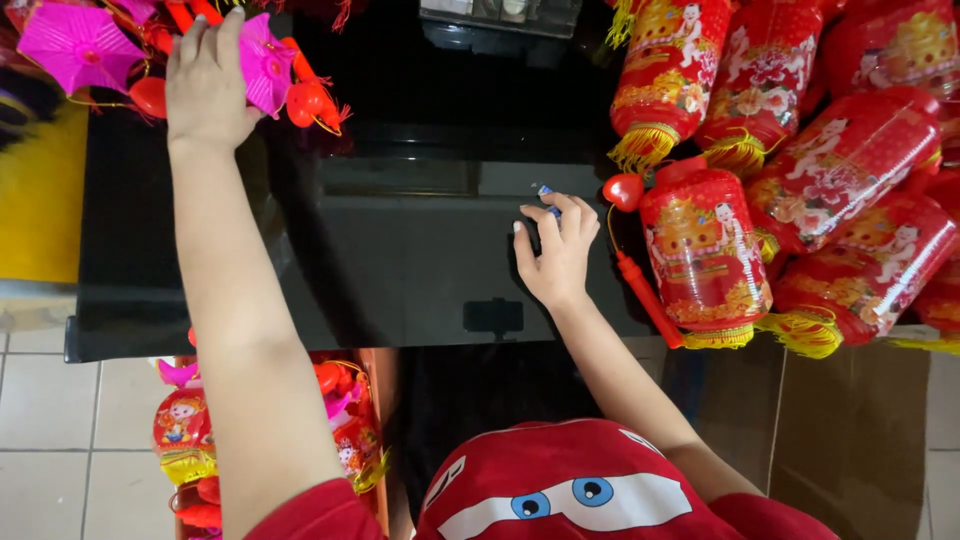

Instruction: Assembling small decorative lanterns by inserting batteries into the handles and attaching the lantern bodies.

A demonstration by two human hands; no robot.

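We see red lanterns in clear plastic wrap (850,170) piled at the right of the black tabletop (400,260), cylindrical, with gold and white printed figures and yellow tassels. Nearest one, wrapped lantern (703,255), lies just beside our right hand (555,250), with a red stick handle along it. More wrapped lanterns in an orange box (340,430) below the table edge at left, red with gold trim. A brown cardboard box (850,430) sits on the floor at lower right. No screens or signs visible; a small blue-white item at our fingertips is too small to tell.
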